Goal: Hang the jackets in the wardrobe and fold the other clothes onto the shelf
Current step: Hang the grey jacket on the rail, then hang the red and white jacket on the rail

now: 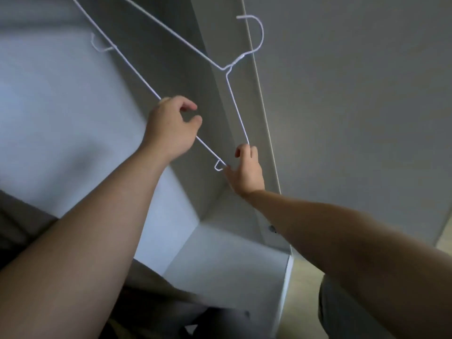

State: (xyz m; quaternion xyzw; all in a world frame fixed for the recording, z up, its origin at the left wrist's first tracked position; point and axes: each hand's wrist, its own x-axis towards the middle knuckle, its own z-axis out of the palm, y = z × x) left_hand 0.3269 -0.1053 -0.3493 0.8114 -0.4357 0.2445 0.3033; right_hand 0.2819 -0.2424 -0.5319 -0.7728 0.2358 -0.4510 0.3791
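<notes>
While you hold it up inside the wardrobe point(49, 118), the white wire hanger point(241, 56) sits tilted between your two hands. Its long bar runs from the upper left down to the lower right, and its hook curls at the upper right.

Your left hand point(168, 126) is on the middle of that bar, fingers curled round the wire and thumb closing toward the forefinger. Your right hand point(247, 172) is at the hanger's lower corner, where the bar meets the shoulder wire. Its fingertips are bunched together and pinch the wire there. A small loop on the bar sits just beside your right thumb, and a second small loop juts from the bar above your left hand.

Behind the hanger is the wardrobe's pale back wall. A grey side panel point(195, 77) runs behind the hanger's neck, and the hook lies across that panel's light front edge. Below the hanger is a white bottom board point(220, 255). To the lower right of the hanger, past the panel, a strip of pale floor point(305, 285) shows. Something dark lies well below the hanger, under your left forearm, too blurred to tell what it is.
</notes>
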